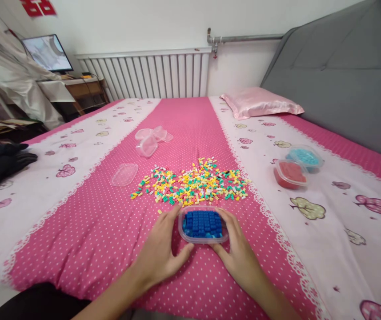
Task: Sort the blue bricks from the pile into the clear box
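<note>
A clear plastic container (203,224) filled with blue bricks sits on the pink dotted bedspread, near the front. My left hand (163,249) wraps round its left side, thumb at the near edge. On the right side my right hand (237,249) holds it the same way. Just beyond the container lies a loose spread of small bricks (193,182) in yellow, green, white and pink. A clear lid (124,174) lies left of that spread, and several more clear lids (148,144) overlap farther back.
To the right stand a container of red bricks (290,173) and one of light blue bricks (305,158), touching. A pink pillow (260,102) lies at the back right. Black gloves (2,164) rest at the far left.
</note>
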`<state>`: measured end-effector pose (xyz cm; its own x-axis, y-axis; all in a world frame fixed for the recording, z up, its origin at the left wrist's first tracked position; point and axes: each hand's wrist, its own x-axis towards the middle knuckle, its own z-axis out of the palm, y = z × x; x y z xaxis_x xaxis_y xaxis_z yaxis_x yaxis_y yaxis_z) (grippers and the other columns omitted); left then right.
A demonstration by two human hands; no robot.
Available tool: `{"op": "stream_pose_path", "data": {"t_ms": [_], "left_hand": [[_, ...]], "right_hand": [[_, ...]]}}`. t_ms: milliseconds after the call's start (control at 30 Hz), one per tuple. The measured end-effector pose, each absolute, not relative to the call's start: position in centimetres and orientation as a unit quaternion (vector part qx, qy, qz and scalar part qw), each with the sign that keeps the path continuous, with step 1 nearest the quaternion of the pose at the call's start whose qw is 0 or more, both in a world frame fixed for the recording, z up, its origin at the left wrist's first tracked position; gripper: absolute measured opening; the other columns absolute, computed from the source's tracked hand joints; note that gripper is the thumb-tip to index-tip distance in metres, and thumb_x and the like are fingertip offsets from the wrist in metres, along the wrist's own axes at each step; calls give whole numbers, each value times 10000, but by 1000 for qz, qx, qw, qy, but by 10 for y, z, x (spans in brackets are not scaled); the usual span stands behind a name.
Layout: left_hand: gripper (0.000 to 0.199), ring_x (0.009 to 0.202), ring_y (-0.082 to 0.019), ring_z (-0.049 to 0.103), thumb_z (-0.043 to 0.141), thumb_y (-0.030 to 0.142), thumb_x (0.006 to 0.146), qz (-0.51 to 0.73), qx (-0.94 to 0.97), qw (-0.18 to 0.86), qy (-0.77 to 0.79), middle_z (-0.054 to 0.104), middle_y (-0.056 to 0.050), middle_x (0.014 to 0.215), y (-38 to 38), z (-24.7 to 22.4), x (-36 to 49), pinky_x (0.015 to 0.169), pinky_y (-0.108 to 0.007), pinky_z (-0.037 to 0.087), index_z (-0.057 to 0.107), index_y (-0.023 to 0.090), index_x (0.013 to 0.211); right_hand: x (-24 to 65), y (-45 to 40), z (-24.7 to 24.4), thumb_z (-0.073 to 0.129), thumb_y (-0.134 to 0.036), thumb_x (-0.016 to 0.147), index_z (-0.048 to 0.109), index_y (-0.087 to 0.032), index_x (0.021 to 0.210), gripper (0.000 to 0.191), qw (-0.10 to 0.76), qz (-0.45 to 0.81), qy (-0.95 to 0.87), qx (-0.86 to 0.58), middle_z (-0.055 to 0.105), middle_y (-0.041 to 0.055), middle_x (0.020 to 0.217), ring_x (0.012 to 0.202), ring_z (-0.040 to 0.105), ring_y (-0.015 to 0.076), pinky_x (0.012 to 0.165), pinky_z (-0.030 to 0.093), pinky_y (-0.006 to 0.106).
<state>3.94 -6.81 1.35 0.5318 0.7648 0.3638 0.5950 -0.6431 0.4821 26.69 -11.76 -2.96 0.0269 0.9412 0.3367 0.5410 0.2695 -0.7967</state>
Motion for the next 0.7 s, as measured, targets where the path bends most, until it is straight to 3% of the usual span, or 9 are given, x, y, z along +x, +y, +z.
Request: {"op": "stream_pose_path", "data": {"t_ms": [100, 200, 300, 467, 567, 633, 700], "left_hand": [[610, 1129, -262, 624, 562, 415, 921, 294, 850, 122, 420, 664, -81, 1219, -31, 40, 3, 1011, -460, 485, 349, 271, 1475], [418, 1165, -282, 598, 448, 447, 955, 261, 797, 37, 544, 667, -95, 1238, 28, 49, -43, 1018, -450, 461, 536, 223, 1297], [370, 1198, -311, 572, 478, 389, 908, 127, 759, -61, 636, 639, -128, 1307, 73, 38, -76, 1046, -438, 423, 596, 180, 1190], [252, 1040, -313, 631, 473, 331, 919, 104, 718, -108, 680, 729, -124, 1071, 86, 27, -84, 1058, -494, 384, 665, 168, 927], [344, 900, -297, 662, 389, 329, 967, 161, 666, -139, 715, 730, -134, 947, 72, 48, -79, 940, -469, 476, 668, 138, 1025], [408, 872, -296, 671, 361, 403, 991, 267, 632, -143, 713, 726, -119, 940, 57, 69, -70, 841, -452, 524, 647, 141, 1116], [371, 902, -243, 686, 459, 455, 965, 393, 644, -91, 649, 730, -73, 989, 38, 87, -52, 893, -413, 530, 644, 169, 1110]], "right_hand": [[267, -118, -30, 551, -285, 960, 305, -337, 1471, 570, 443, 225, -659, -564, 458, 97, 1451, 1368, 450, 275, 1131, 417, 513], [267, -117, -31, 554, -292, 957, 316, -339, 1461, 560, 438, 225, -660, -568, 458, 94, 1449, 1366, 451, 276, 1130, 415, 517], [266, -117, -32, 549, -284, 958, 307, -338, 1465, 565, 434, 226, -658, -573, 448, 98, 1456, 1372, 445, 278, 1133, 410, 524], [266, -116, -30, 556, -284, 953, 321, -315, 1459, 560, 440, 231, -657, -568, 458, 109, 1452, 1374, 449, 277, 1134, 412, 512], [267, -117, -30, 568, -294, 946, 309, -308, 1470, 584, 445, 237, -649, -570, 459, 111, 1463, 1380, 449, 273, 1136, 413, 503], [267, -117, -32, 575, -288, 939, 303, -307, 1475, 602, 449, 246, -642, -571, 460, 114, 1471, 1381, 453, 272, 1135, 412, 508], [267, -116, -36, 603, -285, 918, 301, -302, 1477, 635, 460, 264, -629, -568, 468, 120, 1474, 1375, 467, 277, 1135, 409, 520]]}}
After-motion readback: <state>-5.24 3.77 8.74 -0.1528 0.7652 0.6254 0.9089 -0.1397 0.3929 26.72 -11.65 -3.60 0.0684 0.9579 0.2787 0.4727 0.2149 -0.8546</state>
